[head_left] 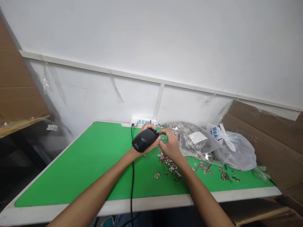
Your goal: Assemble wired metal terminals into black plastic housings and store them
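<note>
My left hand (pixel 148 138) is wrapped round a black handheld device (pixel 144 140) with a black cable (pixel 132 176) that runs down over the table's front edge. My right hand (pixel 170 143) is at the device's tip, fingers pinched on something small that I cannot make out. Both hands hover over the green mat (pixel 82 164). Several small metal parts (pixel 168 165) lie scattered on the mat just under and in front of my right hand.
A white power strip (pixel 143 121) sits at the mat's far edge by the wall. A clear bag of metal parts (pixel 189 138) and a knotted white plastic bag (pixel 234 149) lie to the right. Cardboard (pixel 272 138) leans at the right; brown boards stand at the left.
</note>
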The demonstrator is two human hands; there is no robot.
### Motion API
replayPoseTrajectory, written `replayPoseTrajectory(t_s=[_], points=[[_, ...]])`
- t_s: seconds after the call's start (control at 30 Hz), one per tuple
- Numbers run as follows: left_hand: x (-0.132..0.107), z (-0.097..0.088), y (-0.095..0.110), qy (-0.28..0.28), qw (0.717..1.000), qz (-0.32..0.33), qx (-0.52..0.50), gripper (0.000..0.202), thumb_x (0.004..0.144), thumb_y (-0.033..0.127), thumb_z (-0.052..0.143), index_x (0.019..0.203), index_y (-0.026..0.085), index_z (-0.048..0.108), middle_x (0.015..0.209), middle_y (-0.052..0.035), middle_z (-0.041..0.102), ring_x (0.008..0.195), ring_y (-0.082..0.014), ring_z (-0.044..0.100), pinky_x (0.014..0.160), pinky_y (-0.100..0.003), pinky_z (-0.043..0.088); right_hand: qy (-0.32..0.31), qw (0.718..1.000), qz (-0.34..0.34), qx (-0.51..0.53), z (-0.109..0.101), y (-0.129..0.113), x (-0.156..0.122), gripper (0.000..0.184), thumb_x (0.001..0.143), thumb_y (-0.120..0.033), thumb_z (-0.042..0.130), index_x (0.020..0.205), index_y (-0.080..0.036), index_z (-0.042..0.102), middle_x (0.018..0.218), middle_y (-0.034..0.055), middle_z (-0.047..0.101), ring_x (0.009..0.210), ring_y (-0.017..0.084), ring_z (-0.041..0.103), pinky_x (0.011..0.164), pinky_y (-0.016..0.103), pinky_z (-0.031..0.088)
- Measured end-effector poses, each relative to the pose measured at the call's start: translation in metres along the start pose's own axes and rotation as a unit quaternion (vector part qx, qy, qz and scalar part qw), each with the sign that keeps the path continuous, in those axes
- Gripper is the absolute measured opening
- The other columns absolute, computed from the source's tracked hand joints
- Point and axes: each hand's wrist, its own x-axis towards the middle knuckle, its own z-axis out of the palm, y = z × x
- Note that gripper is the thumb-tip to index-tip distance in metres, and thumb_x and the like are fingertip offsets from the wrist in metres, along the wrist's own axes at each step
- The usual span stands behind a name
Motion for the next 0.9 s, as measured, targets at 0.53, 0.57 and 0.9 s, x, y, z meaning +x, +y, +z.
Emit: replayPoseTrajectory(t_s=[0.53, 0.57, 0.9], points=[[-0.002, 0.001, 0.006, 0.029, 0.999, -0.026, -0.015, 0.034, 0.088, 0.031, 0.072, 0.114, 0.027, 0.049, 0.102, -0.0047, 0.057, 0.090, -0.0210, 0.061, 0.086, -0.040, 0.052, 0.010, 0.998, 0.038, 0.051, 0.004, -0.006, 0.001, 0.016, 0.088, -0.016, 0.056, 0.100, -0.024, 0.064, 0.094, 0.0046, 0.072, 0.088, 0.022, 0.068, 0.080, 0.037, 0.056], [-0.002, 0.001, 0.007, 0.032, 0.999, -0.039, -0.019, 0.035, 0.088, 0.033, 0.072, 0.115, 0.027, 0.050, 0.101, -0.0047, 0.058, 0.090, -0.0217, 0.062, 0.086, -0.041, 0.053, 0.012, 0.998, 0.043, 0.052, 0.005, -0.008, 0.001, 0.015, 0.089, -0.017, 0.056, 0.099, -0.024, 0.064, 0.094, 0.0047, 0.072, 0.088, 0.022, 0.068, 0.079, 0.037, 0.056], [0.003, 0.004, 0.005, 0.049, 0.878, -0.287, -0.380, 0.040, 0.085, 0.042, 0.066, 0.119, 0.025, 0.054, 0.091, -0.0021, 0.066, 0.078, -0.0215, 0.068, 0.081, -0.044, 0.057, 0.036, 0.999, 0.030, 0.015, 0.007, -0.016, 0.001, 0.020, 0.092, -0.032, 0.071, 0.106, -0.025, 0.059, 0.099, 0.0065, 0.067, 0.093, 0.025, 0.065, 0.082, 0.041, 0.056]])
